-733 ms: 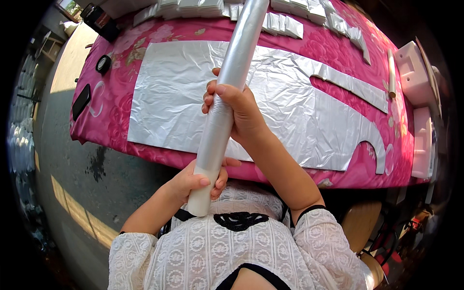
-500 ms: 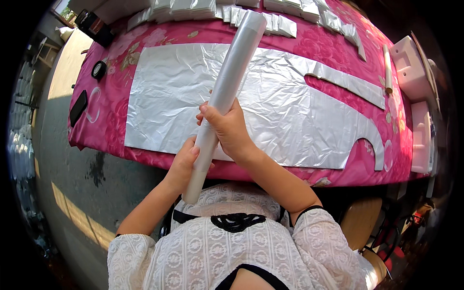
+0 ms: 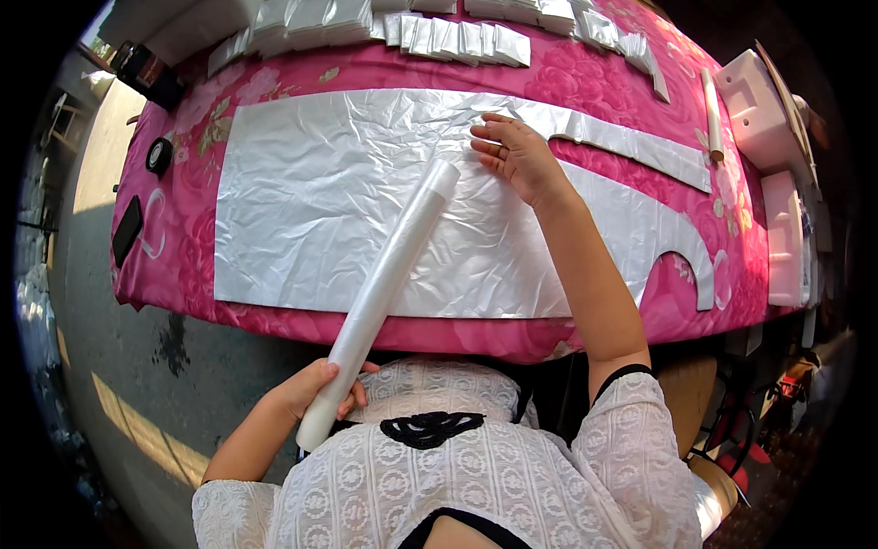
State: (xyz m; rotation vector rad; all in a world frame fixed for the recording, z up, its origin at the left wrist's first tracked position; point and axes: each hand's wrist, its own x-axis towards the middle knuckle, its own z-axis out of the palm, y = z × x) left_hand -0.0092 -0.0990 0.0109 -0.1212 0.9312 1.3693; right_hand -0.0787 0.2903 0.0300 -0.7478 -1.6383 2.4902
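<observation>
A long roll of translucent plastic film slants up and to the right across the table's near edge. My left hand is wrapped round its lower end, close to my body. My right hand is off the roll, just beyond its upper end, with the fingers apart and nothing in them. Below both the roll and my right hand, a stack of silvery-white plastic sheets lies flat and wrinkled. The stack has curved cut-outs and long strap-like strips at its right end.
A pink floral cloth covers the table. Folded silvery packets line the far side. At left are a dark bottle, a black tape roll and a phone. A thin tube and foam boxes stand right.
My right hand has let go of the roll and moved up and right. With the left hand still round it, the roll has come lower and nearer my body.
</observation>
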